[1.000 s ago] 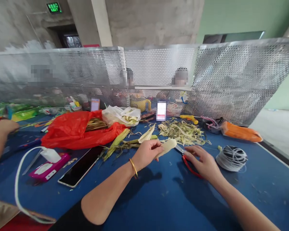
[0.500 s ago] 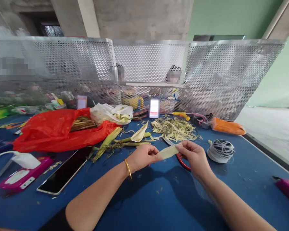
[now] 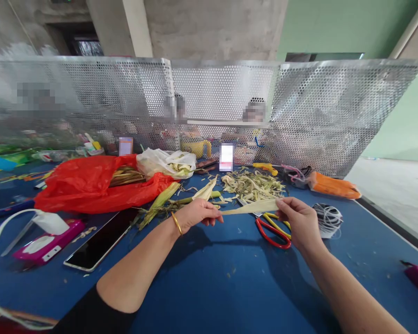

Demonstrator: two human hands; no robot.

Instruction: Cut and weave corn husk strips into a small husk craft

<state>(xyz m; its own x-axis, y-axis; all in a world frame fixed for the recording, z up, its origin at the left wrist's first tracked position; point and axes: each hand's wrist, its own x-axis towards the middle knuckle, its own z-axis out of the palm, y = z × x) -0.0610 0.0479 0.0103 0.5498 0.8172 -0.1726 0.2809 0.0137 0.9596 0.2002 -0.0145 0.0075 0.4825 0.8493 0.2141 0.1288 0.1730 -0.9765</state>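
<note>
Between my two hands a pale corn husk strip (image 3: 252, 208) is stretched out flat above the blue table. My left hand (image 3: 201, 215), with a gold bangle at the wrist, pinches its narrow left end. The wider right end is pinched by my right hand (image 3: 297, 220). Below the strip lie scissors (image 3: 272, 233) with red and yellow handles, their blades partly hidden by the husk. Beyond it is a heap of husk scraps (image 3: 254, 184). Another pale husk (image 3: 206, 189) rests just behind my left hand, beside green stalks and a green husk (image 3: 162, 200).
A red plastic bag (image 3: 78, 185) and a white bag (image 3: 165, 162) hold husks. A phone (image 3: 99, 241) lies by a magenta power strip (image 3: 52, 246). A ball of string (image 3: 327, 220) and an orange packet (image 3: 334, 185) sit right. A perforated metal screen (image 3: 223, 93) stands behind, people beyond.
My hands have moved apart, and more of the husk strip's length now shows between them. The scissors' handles have come into fuller view. The whole view has shifted slightly.
</note>
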